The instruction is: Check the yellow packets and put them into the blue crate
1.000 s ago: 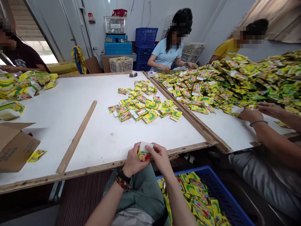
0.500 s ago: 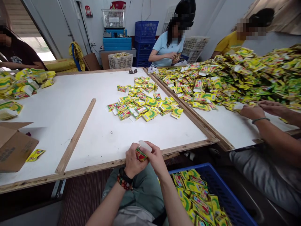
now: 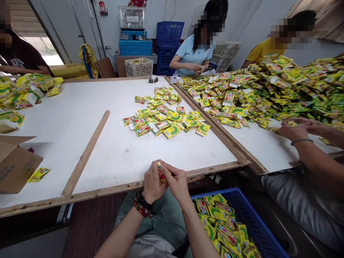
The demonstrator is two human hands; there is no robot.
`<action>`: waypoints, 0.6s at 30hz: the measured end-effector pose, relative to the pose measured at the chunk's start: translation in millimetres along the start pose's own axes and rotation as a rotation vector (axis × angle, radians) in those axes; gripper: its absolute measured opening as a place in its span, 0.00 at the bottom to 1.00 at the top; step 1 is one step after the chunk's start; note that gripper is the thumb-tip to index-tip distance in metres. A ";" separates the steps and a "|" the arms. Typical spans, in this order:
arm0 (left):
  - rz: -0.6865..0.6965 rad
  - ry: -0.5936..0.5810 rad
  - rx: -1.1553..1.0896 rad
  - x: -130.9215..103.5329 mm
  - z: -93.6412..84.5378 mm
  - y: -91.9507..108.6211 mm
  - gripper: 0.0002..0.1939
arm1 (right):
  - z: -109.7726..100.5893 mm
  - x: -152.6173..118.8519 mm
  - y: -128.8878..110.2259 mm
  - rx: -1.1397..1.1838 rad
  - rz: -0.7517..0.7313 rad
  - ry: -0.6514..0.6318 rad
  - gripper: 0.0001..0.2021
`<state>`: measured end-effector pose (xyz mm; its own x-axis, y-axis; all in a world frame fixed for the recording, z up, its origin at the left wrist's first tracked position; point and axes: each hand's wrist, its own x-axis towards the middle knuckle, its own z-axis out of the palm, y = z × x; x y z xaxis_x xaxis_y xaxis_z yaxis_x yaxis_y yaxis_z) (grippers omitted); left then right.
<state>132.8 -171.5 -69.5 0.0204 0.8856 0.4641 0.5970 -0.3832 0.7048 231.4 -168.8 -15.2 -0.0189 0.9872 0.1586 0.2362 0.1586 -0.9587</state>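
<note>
Between my two hands, just over the table's front edge, is a small printed carton (image 3: 161, 173) in red, green and yellow. My left hand (image 3: 152, 182) wraps round its left side, with a black band and a beaded bracelet at the wrist. My right hand (image 3: 177, 182) closes on it from the right, its thumb across the carton's face near the top. Fingers cover most of the carton. Beyond my hands, a loose heap of similar yellow-green cartons (image 3: 172, 129) lies on the white table (image 3: 113, 154); some show white open flaps.
A blue crate (image 3: 243, 200) of filled cartons stands low at my right. Wooden strips (image 3: 87, 152) divide the table. At left are a cardboard box (image 3: 18, 168) and a yellow packet (image 3: 39, 175). A large packet pile (image 3: 268, 86) lies right, near a co-worker's hands (image 3: 298, 129). Other people sit around.
The carton's white flap, raised half a second ago, no longer stands up. My right thumb has moved onto the carton's top, and my hands have drawn closer round it.
</note>
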 end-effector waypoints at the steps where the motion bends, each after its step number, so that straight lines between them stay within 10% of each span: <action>1: -0.014 0.010 -0.014 -0.1 -0.2 -0.2 0.22 | 0.7 -1.5 -0.3 -0.010 -0.034 -0.023 0.16; 18: 0.230 0.043 -0.048 -1.0 -1.8 -10.5 0.23 | 15.7 -7.8 -4.7 -0.283 -0.363 0.037 0.15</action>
<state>125.0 -168.8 -76.4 0.1164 0.7617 0.6373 0.5417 -0.5865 0.6021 215.2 -177.0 -15.7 -0.1157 0.8668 0.4851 0.4764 0.4770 -0.7386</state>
